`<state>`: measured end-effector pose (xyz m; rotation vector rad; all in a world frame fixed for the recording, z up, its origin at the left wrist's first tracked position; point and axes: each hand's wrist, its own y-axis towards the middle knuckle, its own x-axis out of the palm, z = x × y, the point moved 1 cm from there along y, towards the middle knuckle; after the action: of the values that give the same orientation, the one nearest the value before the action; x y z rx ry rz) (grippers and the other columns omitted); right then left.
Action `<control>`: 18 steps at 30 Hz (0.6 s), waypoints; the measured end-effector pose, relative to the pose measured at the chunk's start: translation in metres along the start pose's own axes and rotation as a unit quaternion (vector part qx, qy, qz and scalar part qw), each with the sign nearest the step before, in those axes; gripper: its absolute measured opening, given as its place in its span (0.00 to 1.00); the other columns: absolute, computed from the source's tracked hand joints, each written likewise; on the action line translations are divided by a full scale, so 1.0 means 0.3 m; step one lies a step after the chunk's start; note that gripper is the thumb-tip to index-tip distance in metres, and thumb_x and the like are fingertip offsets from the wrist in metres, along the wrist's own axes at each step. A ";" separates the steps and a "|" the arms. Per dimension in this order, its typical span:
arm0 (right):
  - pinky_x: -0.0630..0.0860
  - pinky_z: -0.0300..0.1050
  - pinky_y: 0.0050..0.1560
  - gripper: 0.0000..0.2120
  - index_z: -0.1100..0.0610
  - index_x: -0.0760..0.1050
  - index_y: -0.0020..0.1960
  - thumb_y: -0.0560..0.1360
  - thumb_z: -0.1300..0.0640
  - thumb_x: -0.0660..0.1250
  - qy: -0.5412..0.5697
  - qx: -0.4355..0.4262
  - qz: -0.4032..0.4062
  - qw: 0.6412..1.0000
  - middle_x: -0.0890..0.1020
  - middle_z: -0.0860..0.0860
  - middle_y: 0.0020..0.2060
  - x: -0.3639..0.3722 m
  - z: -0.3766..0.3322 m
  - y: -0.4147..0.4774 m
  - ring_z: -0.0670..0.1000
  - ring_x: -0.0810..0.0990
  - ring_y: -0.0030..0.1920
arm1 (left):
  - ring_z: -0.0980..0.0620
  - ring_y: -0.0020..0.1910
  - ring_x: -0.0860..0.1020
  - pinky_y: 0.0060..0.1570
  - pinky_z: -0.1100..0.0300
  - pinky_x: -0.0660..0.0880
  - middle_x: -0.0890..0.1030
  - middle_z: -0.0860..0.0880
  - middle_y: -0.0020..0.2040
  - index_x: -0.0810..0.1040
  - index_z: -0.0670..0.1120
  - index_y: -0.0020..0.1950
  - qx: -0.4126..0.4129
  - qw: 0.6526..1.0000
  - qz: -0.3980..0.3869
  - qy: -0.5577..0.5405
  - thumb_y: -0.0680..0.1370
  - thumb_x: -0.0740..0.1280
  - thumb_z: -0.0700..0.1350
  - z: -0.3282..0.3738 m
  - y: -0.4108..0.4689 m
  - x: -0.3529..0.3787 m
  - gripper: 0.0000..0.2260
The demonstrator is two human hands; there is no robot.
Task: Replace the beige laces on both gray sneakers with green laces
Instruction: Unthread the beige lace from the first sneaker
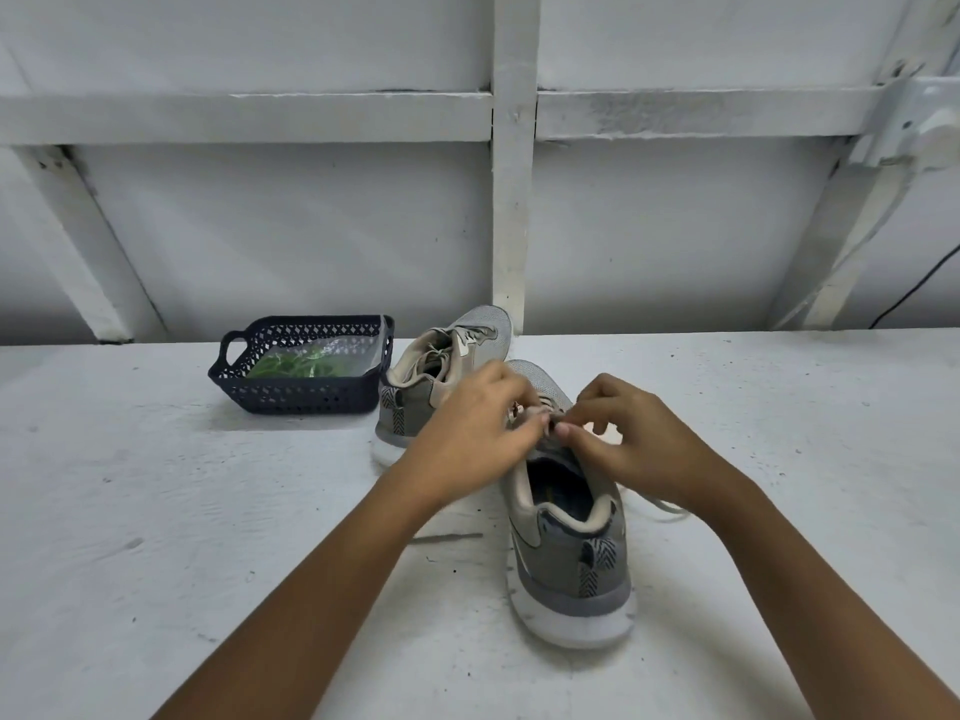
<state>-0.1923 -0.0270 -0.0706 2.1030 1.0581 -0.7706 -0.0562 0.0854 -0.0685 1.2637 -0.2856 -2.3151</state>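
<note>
Both hands were in over the near sneaker (571, 553), which stood on the counter (156, 511) with its heel toward the camera. The left hand (467, 439) and right hand (639, 449) met right at the top of its tongue, and the fingers (527, 432) of each were curled into a pinch on what looked like the beige lace (667, 506) at the upper eyelets, though the exact spot was too small to see cleanly. A loose run of that lace trailed off the sneaker's right side onto the counter. The far sneaker (447, 366) stood just beyond and to the left of the near one, its beige lacing in place. Further left of it was the dark basket (301, 397), with the green laces (296, 366) lying inside in a clear bag, untouched.

My read was early unlacing, so there was plenty to do. The risks: a hard tug could have dragged or tipped the near sneaker, since neither hand was bracing it, and could have knocked it into the far one. A pinch that small could also have slipped off the lace.

As for markings, there was no readable writing. The near sneaker showed only a pale curved stripe on its side and a chevron-patterned heel tab
</note>
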 end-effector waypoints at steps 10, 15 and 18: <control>0.75 0.35 0.32 0.08 0.54 0.78 0.45 0.78 0.60 0.61 0.057 0.117 0.032 0.991 0.80 0.48 0.34 -0.011 0.070 0.117 0.42 0.78 0.29 | 0.61 0.58 0.68 0.54 0.66 0.64 0.68 0.58 0.56 0.68 0.56 0.56 -0.048 0.998 -0.021 -0.045 0.72 0.70 0.45 -0.015 -0.097 0.038 0.17; 0.69 0.29 0.28 0.04 0.55 0.82 0.44 0.74 0.60 0.68 -0.036 0.121 -0.064 0.990 0.83 0.52 0.37 0.032 0.087 0.181 0.42 0.74 0.29 | 0.59 0.56 0.69 0.50 0.75 0.63 0.68 0.56 0.55 0.67 0.56 0.54 -0.076 0.995 -0.005 -0.062 0.71 0.67 0.42 -0.003 -0.104 0.054 0.16; 0.69 0.32 0.31 0.05 0.55 0.82 0.44 0.74 0.62 0.68 -0.059 0.105 -0.075 0.990 0.81 0.51 0.36 0.032 0.075 0.194 0.42 0.72 0.30 | 0.59 0.57 0.68 0.54 0.77 0.60 0.68 0.55 0.54 0.69 0.57 0.51 -0.074 0.995 -0.006 -0.067 0.68 0.63 0.46 0.000 -0.111 0.062 0.13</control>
<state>-0.1432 -0.0666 -0.0749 2.1377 1.1205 -1.1095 -0.0752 0.1045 -0.0954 1.0445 -0.1482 -2.3866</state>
